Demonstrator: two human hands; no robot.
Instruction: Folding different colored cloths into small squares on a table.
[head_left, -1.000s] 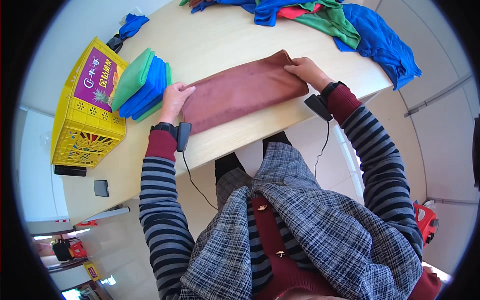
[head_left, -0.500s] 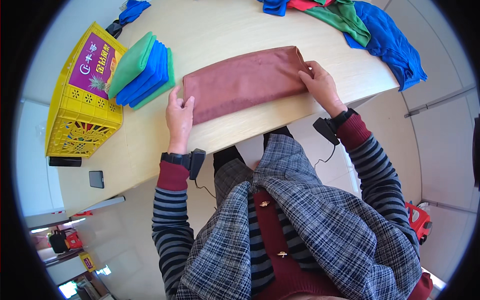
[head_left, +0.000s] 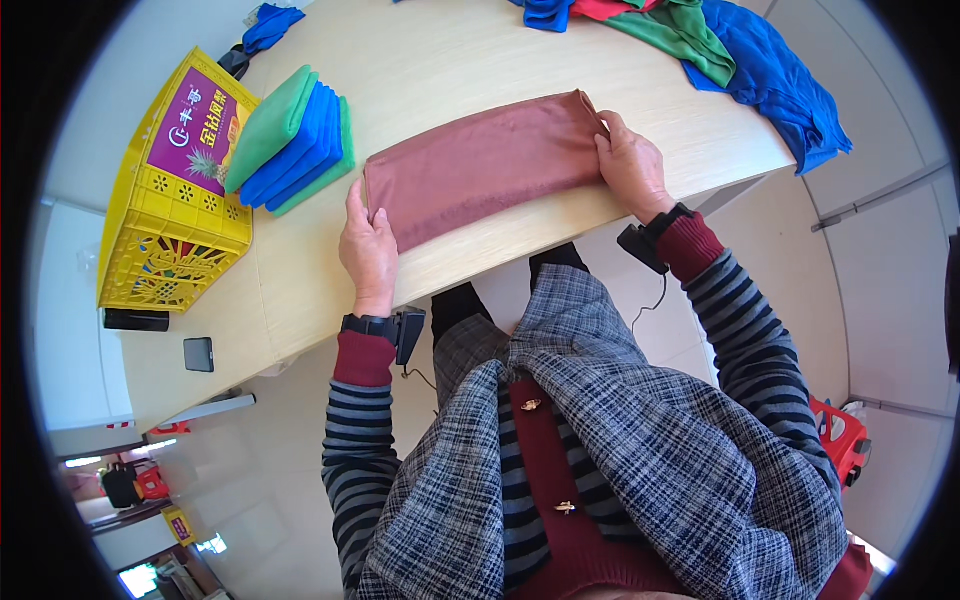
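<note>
Now the reddish-brown cloth lies folded into a long flat band across the near part of the pale wooden table, and both hands have slid outward to its two short ends since a second ago, when they lay closer in on top of it. The left hand rests at the left end, fingers stretched and together, the fingertips pressing on the corner rather than closing round it. The right hand lies over the right end with its fingers curled onto the edge; whether they pinch the fabric or only press it I cannot tell. The cloth itself has barely shifted, only come a little squarer to the table edge, so to my eye the last fold is laid and is being smoothed flat. Just beside the left end sits a stack of folded green and blue cloths, touching a yellow plastic crate. Well apart, at the far right, lies a loose heap of blue, green and red cloths.
</note>
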